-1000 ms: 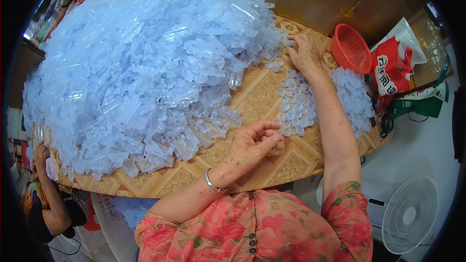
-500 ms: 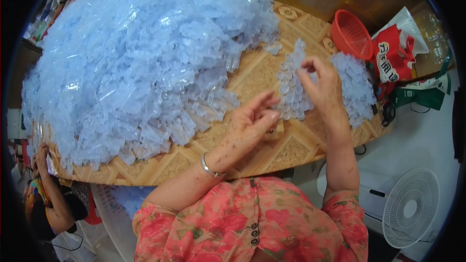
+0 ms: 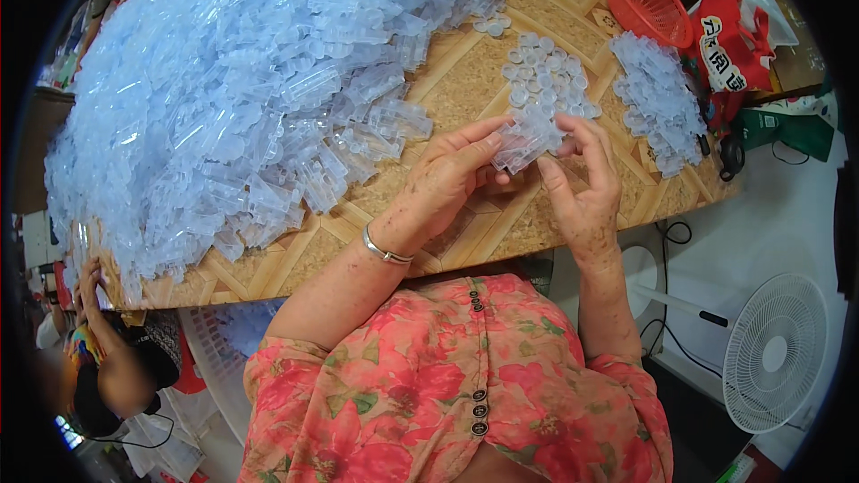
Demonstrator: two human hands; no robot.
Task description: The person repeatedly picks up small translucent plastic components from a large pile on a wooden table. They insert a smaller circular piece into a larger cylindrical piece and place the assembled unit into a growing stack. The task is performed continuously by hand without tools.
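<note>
Left hand: pinching a clear, angular plastic piece over the brown, patterned tabletop.
Right hand: curving beside it, thumb and fingers apart; contact cannot be told.
Round, translucent plastic caps: lying just beyond the piece.

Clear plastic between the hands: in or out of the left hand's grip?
In: the left hand closes on the clear plastic, thumb and fingers pinching its left end. Cannot tell whether the right hand grips it too.
</note>
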